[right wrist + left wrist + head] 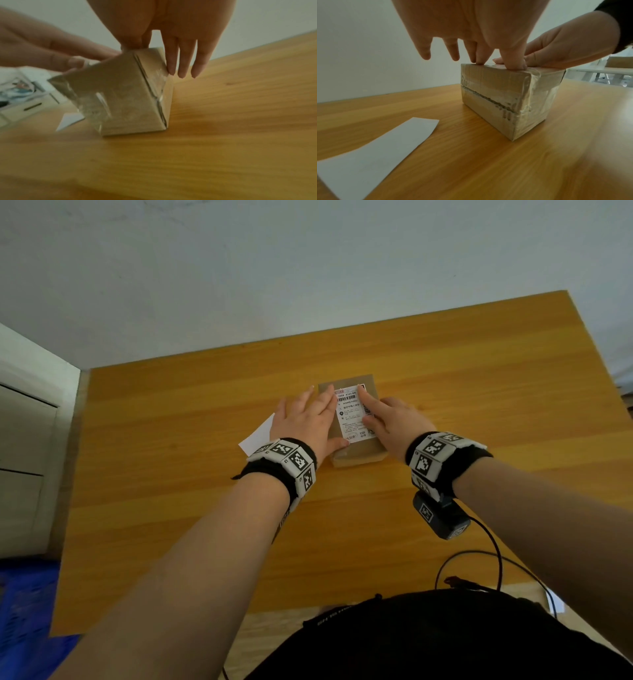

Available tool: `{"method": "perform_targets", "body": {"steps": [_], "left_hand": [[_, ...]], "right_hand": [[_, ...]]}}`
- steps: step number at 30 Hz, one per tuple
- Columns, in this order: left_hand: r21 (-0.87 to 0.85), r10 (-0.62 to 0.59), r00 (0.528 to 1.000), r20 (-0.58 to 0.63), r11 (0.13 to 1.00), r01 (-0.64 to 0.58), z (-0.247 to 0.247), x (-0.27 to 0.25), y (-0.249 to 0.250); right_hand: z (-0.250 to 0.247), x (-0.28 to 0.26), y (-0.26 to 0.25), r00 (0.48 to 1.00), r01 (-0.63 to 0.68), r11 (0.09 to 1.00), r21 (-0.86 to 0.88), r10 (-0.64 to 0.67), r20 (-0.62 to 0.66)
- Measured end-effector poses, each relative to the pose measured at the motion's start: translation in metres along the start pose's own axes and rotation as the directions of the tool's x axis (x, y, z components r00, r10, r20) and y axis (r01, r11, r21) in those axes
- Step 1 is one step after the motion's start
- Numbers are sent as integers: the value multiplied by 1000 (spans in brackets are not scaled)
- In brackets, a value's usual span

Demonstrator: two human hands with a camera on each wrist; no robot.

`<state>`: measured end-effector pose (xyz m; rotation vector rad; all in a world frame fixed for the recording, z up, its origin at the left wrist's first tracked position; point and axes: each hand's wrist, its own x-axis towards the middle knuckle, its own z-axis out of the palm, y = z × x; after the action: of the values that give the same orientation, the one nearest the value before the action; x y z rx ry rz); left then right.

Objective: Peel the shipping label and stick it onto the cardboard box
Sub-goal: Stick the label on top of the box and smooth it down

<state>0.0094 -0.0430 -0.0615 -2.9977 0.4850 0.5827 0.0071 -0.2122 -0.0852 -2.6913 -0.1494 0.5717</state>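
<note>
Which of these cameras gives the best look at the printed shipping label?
The head view: the shipping label lies face-up on the cardboard box, print visible. Both wrist views look along the box's sides, so its top face is barely seen.

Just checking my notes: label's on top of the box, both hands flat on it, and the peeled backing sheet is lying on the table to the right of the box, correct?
One slip: the backing sheet lies left of the box, not right, by the left hand; the head view shows it. The rest holds: the label is on top, and the right hand presses it too.
</note>
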Motion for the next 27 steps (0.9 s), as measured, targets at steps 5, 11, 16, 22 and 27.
{"method": "perform_targets", "body": {"steps": [5,11,16,22,27], "left_hand": [[1,-11,998,61,1000,11,0,0,2],[9,-19,997,72,1000,18,-2,3,0],[-4,-16,998,52,1000,17,2,1,2],[106,24,999,-25,994,-22,1,-4,10],[125,70,995,-72,990,-61,0,-9,13]], "right_hand": [[6,-10,6,998,53,990,-131,-57,-28],[7,-26,10,998,46,991,-127,-51,-37],[8,-39,13,982,165,964,-207,-180,-56],[-1,-39,5,971,226,943,-243,-238,-23],[-5,-33,-11,966,236,937,-258,-254,-39]]}}
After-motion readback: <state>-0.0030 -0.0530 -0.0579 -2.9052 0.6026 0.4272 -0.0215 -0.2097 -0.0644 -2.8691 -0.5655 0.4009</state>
